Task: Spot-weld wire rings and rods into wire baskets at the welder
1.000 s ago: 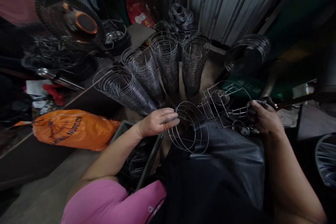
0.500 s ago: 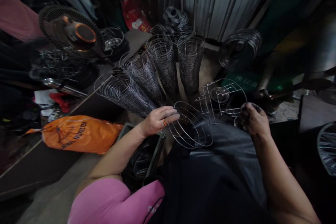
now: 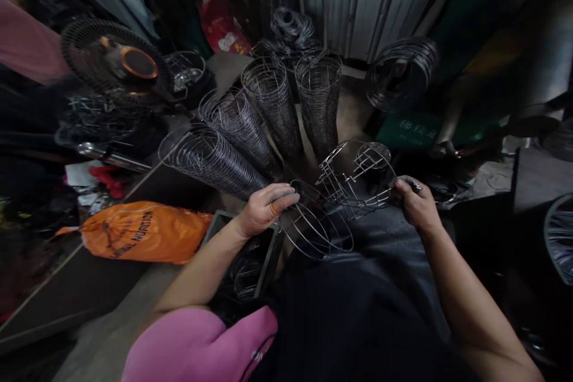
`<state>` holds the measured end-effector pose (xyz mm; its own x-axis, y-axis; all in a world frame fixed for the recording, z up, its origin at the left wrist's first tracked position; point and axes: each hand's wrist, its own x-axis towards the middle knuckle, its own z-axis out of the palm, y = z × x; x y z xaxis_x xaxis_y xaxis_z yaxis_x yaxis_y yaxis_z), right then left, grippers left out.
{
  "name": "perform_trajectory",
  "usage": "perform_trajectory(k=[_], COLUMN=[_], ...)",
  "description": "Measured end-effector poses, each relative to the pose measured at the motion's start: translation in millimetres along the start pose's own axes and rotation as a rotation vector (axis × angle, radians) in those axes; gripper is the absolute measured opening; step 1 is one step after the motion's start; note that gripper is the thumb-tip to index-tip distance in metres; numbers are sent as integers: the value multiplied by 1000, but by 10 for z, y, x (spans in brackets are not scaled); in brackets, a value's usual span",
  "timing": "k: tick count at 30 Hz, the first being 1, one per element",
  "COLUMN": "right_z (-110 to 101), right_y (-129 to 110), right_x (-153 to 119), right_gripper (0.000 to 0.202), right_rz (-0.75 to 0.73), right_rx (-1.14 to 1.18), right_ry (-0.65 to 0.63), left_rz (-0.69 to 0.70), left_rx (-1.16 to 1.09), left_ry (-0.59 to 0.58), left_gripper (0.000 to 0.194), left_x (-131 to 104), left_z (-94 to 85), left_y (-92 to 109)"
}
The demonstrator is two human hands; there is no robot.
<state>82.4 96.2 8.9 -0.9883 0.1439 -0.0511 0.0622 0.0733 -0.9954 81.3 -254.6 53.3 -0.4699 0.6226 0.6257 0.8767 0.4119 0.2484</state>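
Several loose wire rings [image 3: 320, 221] hang from my left hand [image 3: 268, 206], whose fingers are closed on them; an orange band circles one finger. My right hand [image 3: 416, 200] pinches the right edge of a round wire frame [image 3: 353, 182] with short cross wires. The frame is tilted above my dark apron, just right of and beyond the rings. Beyond my hands stand tall stacks of wire rings, among them a left stack [image 3: 215, 158] and a right stack [image 3: 319, 101].
An orange bag [image 3: 143, 230] lies at the left, beside a green crate [image 3: 266, 262] holding wire pieces. A fan [image 3: 116, 62] stands at the upper left. Wire coils [image 3: 400, 71] are at the back right, above a green box [image 3: 412, 131].
My right hand has moved left and the wire frame has turned, coming closer to the rings. My left hand has shifted slightly left, and the whole view has shifted a little.
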Motion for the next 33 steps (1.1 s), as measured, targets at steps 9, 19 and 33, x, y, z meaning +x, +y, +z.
perform_trajectory(k=[9, 19, 33], right_z=[46, -31, -80], right_y=[203, 206, 116], right_x=[-2, 34, 118], right_gripper=[29, 34, 34], right_rz=[126, 247, 235], right_rx=[193, 286, 368], right_ry=[40, 16, 249], left_rz=[-219, -118, -95], left_rx=[137, -60, 233], left_ry=[125, 63, -195], left_gripper=[21, 29, 32], left_x=[-194, -196, -40], left_z=[112, 226, -188], left_y=[71, -47, -248])
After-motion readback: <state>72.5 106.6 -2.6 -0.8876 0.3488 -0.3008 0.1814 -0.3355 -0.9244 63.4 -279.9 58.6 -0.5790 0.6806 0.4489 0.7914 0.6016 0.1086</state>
